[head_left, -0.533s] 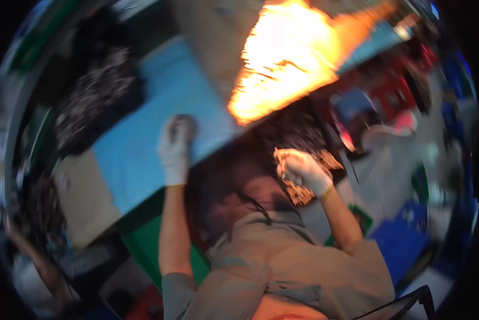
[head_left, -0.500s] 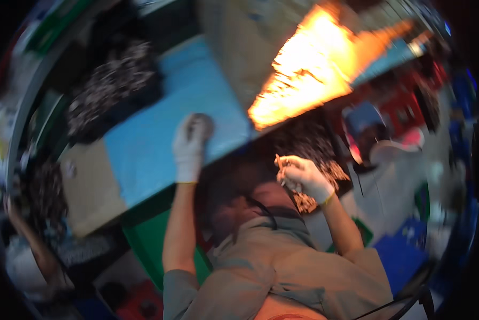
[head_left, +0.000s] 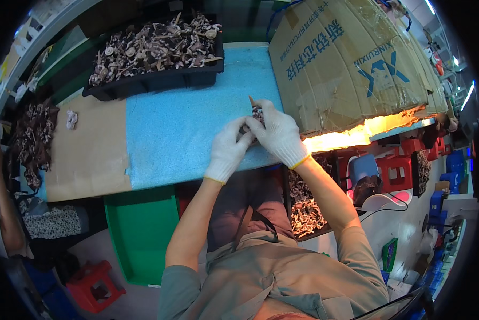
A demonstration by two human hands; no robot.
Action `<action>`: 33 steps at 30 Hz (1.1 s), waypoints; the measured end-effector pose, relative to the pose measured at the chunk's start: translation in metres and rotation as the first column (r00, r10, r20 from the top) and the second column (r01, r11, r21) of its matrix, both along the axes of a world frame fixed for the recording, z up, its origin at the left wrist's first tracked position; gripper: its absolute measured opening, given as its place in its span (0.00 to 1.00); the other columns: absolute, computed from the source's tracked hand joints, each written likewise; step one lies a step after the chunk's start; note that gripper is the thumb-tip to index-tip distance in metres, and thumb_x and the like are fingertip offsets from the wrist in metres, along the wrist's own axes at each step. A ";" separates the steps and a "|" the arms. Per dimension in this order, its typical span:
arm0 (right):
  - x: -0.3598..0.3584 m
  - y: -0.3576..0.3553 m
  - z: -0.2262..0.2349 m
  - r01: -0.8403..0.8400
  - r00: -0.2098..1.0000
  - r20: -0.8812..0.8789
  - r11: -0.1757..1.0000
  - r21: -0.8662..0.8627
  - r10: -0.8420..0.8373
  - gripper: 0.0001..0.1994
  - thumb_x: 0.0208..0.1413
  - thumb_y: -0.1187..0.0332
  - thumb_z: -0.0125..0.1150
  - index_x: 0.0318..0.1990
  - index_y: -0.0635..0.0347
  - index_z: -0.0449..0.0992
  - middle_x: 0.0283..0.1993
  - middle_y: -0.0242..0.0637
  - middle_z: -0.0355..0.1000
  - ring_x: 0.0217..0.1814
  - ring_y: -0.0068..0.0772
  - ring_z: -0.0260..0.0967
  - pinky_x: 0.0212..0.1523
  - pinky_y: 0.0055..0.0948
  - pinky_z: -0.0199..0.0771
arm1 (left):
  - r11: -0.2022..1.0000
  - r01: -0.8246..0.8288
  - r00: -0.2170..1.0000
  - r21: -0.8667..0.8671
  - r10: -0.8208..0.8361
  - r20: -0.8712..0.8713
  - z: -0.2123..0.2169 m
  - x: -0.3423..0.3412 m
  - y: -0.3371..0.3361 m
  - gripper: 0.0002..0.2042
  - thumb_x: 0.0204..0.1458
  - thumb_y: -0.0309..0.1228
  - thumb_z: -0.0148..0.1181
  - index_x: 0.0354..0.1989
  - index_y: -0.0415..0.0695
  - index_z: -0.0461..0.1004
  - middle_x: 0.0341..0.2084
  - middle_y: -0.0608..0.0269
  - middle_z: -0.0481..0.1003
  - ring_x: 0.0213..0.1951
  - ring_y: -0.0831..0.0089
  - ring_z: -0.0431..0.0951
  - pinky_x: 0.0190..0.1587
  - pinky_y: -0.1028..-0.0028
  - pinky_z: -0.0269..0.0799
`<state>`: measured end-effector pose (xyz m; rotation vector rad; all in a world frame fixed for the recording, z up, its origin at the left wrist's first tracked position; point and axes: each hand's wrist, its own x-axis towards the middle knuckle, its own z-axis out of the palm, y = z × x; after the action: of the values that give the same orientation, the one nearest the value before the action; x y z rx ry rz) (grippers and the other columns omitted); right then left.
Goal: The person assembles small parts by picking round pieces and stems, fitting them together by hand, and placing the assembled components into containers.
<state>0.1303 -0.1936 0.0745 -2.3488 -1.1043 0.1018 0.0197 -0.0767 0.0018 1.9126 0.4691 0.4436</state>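
Both hands meet at the centre of the frame, over the blue foam mat (head_left: 186, 133). The fingers of the left hand (head_left: 227, 149) and of the right hand (head_left: 275, 133), both in white knit gloves, are pinched together around a small dark component (head_left: 256, 113) with a thin tan stem projecting upward above the right index finger; which hand carries the grip cannot be told. Half a second ago the hands were apart: the left rested flat on the mat, the right was held off to the right of the frame near the tray on the lap. The left has since come off the mat and joined the right, so the work appears to have passed from picking up a piece to working on it with both hands. The mat is matte, finely pebbled foam, rectangular. A brown cardboard sheet (head_left: 87, 149), smooth and taped at its edge, adjoins it at left. A black rigid tray (head_left: 154, 80), heaped with tangled small parts, stands at upper left centre. A large creased cardboard box (head_left: 351, 58) occupies the upper right. A green plastic bin (head_left: 140, 229) lies at lower left.
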 end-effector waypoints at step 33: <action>0.010 0.016 0.007 -0.061 0.974 -0.218 0.998 0.021 0.064 0.19 0.73 0.56 0.49 0.49 0.66 0.74 0.40 0.56 0.79 0.42 0.59 0.81 0.46 0.47 0.81 | 0.894 -0.181 0.894 -0.411 0.324 0.309 0.025 0.017 0.006 0.26 0.71 0.45 0.56 0.63 0.31 0.73 0.51 0.45 0.80 0.51 0.66 0.80 0.56 0.69 0.74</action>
<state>0.1399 -0.1778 0.0820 -2.2281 -1.0662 0.3660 0.0364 -0.0705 0.0266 1.3599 0.5153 0.8144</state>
